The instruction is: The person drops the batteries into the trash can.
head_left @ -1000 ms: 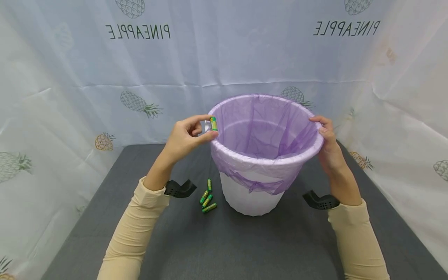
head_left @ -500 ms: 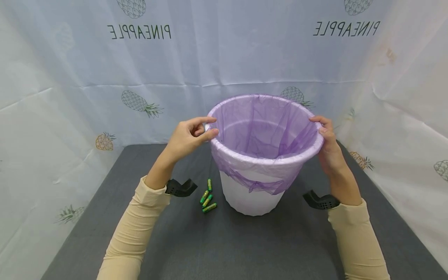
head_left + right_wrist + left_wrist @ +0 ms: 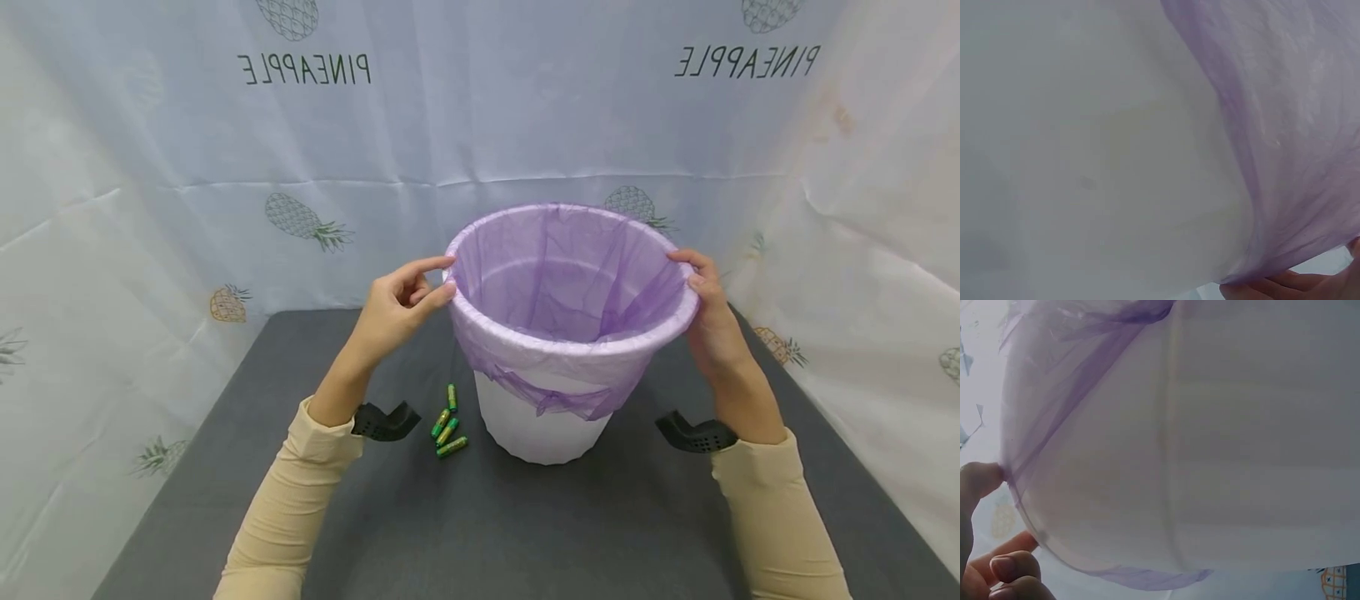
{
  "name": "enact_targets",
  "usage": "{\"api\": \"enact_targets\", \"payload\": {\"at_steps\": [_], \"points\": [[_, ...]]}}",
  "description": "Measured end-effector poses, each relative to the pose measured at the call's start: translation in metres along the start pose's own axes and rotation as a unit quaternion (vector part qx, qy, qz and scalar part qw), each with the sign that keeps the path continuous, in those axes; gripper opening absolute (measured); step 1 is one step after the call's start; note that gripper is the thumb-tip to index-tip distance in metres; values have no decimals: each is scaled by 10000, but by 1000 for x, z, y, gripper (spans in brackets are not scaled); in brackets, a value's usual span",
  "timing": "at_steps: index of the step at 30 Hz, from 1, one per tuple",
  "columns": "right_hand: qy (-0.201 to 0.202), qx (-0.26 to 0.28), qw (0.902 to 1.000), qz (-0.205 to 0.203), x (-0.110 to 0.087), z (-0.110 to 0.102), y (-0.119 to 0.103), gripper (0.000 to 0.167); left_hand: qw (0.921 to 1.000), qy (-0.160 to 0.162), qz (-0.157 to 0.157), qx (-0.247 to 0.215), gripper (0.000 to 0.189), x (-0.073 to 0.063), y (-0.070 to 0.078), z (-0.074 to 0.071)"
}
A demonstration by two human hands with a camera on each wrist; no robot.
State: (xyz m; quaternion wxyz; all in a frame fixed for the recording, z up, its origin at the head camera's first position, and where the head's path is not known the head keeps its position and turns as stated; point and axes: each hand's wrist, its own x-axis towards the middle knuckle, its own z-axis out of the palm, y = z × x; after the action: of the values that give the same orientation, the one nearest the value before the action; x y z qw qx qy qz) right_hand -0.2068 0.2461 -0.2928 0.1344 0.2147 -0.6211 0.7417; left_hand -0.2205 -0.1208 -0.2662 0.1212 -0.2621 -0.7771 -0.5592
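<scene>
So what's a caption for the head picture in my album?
Left hand and right hand at the rim of a purple-lined white wastebasket, four green batteries beside it.

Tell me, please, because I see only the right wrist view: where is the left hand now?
Observer: The left hand is at the upper edge of the white bin, with thumb and forefinger apart.
Operator: Thank you. Does anything lie near the bin?
Observer: Yes, four green batteries lie beside it on the dark table, on the left hand's side.
Operator: And what covers the bin from inside?
Observer: The head view shows the purple bag lining its inner wall.
</scene>
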Motion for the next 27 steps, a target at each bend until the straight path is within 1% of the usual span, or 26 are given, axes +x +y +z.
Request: {"api": "enact_targets", "payload": {"at_steps": [6,8,10,13,17,21,24,27], "points": [[-10,-20,9999,134,1,4,-6,24,9977,445,430,-258,31,-11,-10,-5],[33,-60,9998,180,2,6,-7,23,9966,575,493,-311,29,-15,-15,-7],[52,-52,9998,188,2,7,-7,22,9961,642,475,-362,27,-20,-20,-9],[71,16,9999,138,3,8,-5,21,9966,586,420,-409,24,-26,-29,-12],[122,140,9998,19,5,9,-3,19,9973,388,437,-448,23,-33,-40,-13],[260,229,9994,-74,6,12,-2,19,9974,210,448,-515,26,-39,-50,-13],[324,282,9990,-156,5,13,0,19,9977,101,394,-550,28,-43,-57,-13],[335,328,9986,-234,5,14,2,19,9981,2,294,-546,23,-45,-65,-14]]}}
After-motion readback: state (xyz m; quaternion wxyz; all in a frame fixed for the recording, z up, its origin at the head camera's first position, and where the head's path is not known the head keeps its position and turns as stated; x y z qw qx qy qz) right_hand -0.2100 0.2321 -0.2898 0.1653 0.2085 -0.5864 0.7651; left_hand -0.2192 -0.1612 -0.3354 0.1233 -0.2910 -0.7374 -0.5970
